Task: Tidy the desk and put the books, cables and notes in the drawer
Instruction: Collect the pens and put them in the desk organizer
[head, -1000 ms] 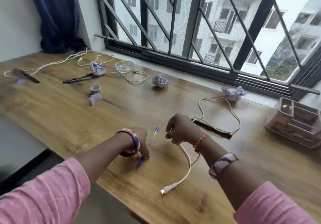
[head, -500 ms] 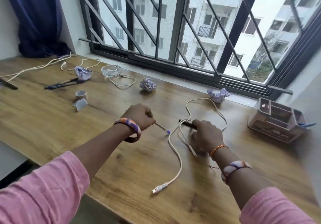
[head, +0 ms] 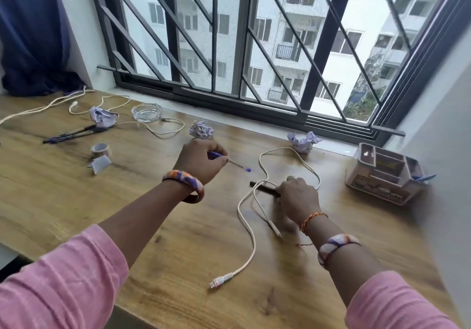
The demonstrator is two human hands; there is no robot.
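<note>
Two hands busy: both already loaded, so finish this pick before reaching for anything else.
L hand [head: 201,161]: fingers curled round a blue pen [head: 229,161], tip end pointing right, held just above the desk [head: 76,201].
R hand [head: 297,196]: fingers curled down onto a dark pen [head: 263,188] lying on the wood; looks like a grip on it, tho the fingertips are hidden under the hand.
Snag: white cable [head: 251,229] loops over/around the dark pen right by the R hand. Can't tell if any of it is caught inside the grip.
How to lift: raise the dark pen slowly, slide it out lengthwise from under the loop rather than straight up, else the cable prob drags along and the plug end [head: 220,280] near the front edge could go over.
Pens go where: organiser [head: 382,175] at far R is the likely spot; it's just beside the R hand, so drop there, then pass the blue pen across.
Cable after: coil w/ both hands free, then to the drawer. No drawer in view.
Still out: crumpled paper balls [head: 201,130] [head: 303,141] [head: 102,117], 2nd cable [head: 158,124] by the glass ashtray [head: 146,112], more pens [head: 76,133] at L, tape roll [head: 100,149].
Progress: early, most of the clutter untouched; no books visible.
</note>
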